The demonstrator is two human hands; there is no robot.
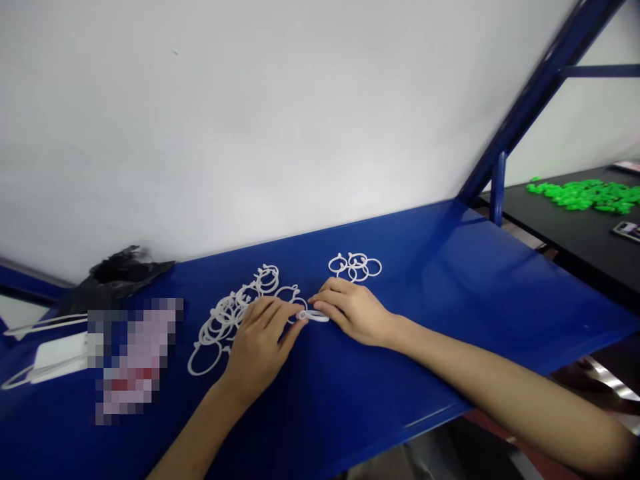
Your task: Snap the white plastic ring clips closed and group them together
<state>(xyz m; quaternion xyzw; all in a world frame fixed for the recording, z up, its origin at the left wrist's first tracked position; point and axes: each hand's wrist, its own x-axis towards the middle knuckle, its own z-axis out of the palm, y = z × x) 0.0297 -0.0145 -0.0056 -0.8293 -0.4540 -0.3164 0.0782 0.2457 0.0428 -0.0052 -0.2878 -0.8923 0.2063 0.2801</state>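
Observation:
Between my two hands is a white plastic curtain ring, seen nearly edge-on just above the blue table. My left hand is closed, pinching the ring's small eyelet end between thumb and fingertips. From the other side, my right hand has its bent fingers closed on the ring's far edge. Beside and behind my left hand lies a loose pile of similar white rings, partly hidden by that hand. A smaller group of white rings rests behind my right hand.
A blue table stands against a white wall. On its left are a black plastic bag, a white box with a cable and a blurred pink item. Blue frame bars rise at right; green pieces lie on a black table beyond.

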